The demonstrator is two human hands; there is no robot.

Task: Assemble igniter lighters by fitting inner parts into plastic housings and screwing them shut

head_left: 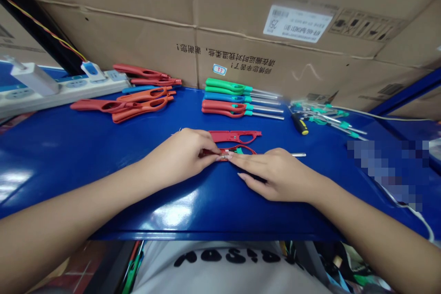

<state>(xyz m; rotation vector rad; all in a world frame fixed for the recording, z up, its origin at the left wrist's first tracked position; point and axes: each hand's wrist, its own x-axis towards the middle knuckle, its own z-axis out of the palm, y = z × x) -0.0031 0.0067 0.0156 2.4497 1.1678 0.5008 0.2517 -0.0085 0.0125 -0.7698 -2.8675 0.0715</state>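
Observation:
An opened red long-nose lighter (253, 150) lies on the blue table in front of me, with small inner parts showing in its shell, a green piece (239, 150) and a metal tube (298, 155) to the right. My left hand (189, 150) is closed in a pinch on the left part of this shell; a small part between the fingertips cannot be made out. My right hand (279, 172) has its fingers stretched out, index fingertip touching the inner parts and thumb apart. Just behind lies a loose red shell half (234, 136).
Several red and orange lighter shells (141, 105) lie at the back left beside a white power strip (69, 89). Assembled lighters (225, 97) are lined up at the back. A screwdriver (300, 124) and loose metal tubes (330, 117) sit right, before a cardboard box (234, 32).

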